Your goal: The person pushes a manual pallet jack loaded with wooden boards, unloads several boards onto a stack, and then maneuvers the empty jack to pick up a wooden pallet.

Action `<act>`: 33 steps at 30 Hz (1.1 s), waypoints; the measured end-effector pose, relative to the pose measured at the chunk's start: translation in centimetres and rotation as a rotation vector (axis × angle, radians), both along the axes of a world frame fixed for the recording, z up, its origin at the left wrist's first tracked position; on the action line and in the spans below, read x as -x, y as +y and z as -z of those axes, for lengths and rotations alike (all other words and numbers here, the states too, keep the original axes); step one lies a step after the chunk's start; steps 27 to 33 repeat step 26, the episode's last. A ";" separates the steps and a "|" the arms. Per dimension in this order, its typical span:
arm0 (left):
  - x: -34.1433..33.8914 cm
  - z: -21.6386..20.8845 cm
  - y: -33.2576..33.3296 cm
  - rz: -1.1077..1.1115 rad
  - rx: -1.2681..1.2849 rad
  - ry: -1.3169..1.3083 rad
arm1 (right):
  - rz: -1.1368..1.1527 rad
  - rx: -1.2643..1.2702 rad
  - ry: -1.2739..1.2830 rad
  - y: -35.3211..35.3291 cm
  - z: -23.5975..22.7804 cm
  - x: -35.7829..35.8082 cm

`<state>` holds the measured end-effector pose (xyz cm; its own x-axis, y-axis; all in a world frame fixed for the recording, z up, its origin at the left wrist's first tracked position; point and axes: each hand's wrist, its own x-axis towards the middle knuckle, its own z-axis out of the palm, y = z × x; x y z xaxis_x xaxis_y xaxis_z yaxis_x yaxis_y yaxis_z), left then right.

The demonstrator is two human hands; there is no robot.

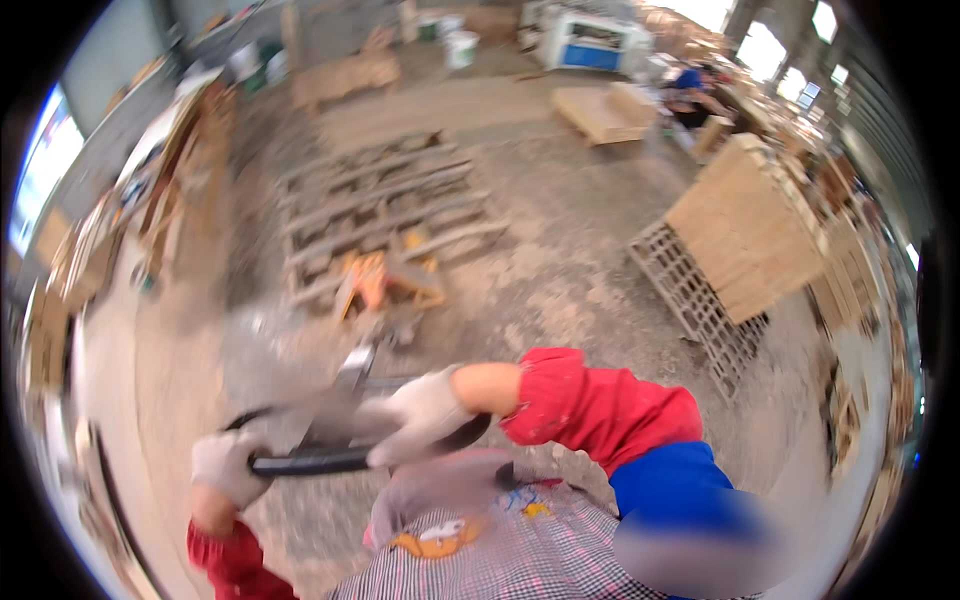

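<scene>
A black loop-shaped handle (pixel 312 463), smeared by motion, lies across in front of my body. It looks like the handle of a hand pallet truck. My left hand (pixel 230 468), in a pale glove, is closed round its left end. On its right side my right hand (pixel 422 410), gloved alike, has its fingers wrapped over the bar. A grey shaft (pixel 356 366) shows just beyond the handle. Farther ahead stands the orange and yellow body of the pallet truck (pixel 370 282), at the near side of a slatted wooden pallet (pixel 385 195). The link between shaft and body is blurred.
To the right, large wooden boards (pixel 745 235) rest on a grid-like pallet (pixel 690 300). Long planks (pixel 185 170) are piled along the left. Farther off are a low wooden platform (pixel 603 112), a white and blue machine (pixel 588 45), a white bucket (pixel 461 48) and a person (pixel 690 85).
</scene>
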<state>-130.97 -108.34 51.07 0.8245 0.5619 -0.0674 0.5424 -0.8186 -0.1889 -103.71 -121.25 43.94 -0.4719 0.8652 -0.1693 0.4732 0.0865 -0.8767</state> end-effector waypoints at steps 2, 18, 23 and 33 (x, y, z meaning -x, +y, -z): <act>2.0 2.4 -2.0 -0.044 0.070 0.075 | -0.006 -0.038 -0.159 -1.2 2.7 2.5; 6.4 22.9 -18.1 -0.208 0.213 0.134 | 0.429 -0.074 -0.747 -17.4 19.4 12.8; 9.6 23.1 -21.0 -0.253 0.228 0.260 | 0.389 -0.067 -0.750 -20.5 18.9 16.1; 12.4 23.7 -24.7 -0.332 0.273 0.262 | 0.330 -0.038 -0.741 -23.0 20.3 18.7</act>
